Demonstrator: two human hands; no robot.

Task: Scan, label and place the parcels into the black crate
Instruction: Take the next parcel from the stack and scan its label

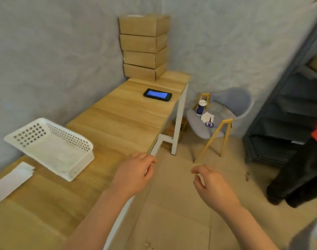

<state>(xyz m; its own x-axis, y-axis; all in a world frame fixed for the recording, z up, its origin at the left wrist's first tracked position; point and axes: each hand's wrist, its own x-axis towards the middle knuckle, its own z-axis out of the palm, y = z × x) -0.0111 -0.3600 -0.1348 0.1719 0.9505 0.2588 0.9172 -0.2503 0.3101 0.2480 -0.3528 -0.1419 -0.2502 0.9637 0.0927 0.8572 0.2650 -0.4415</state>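
Both hands [174, 175] empty, loosely curled; parcels [144, 46] stacked on table [121, 120].

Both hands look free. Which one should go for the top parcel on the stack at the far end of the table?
Probably left. The left hand is over the table's near edge, in line with the parcel stack. The right hand hangs over the floor, off the table's side. Both hold nothing, fingers loosely curled.

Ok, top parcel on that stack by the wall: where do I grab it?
Probably grip the top parcel by its two short ends, both hands, coming from the table's open right side. It sits flat atop three others, and the wall blocks the left and back.
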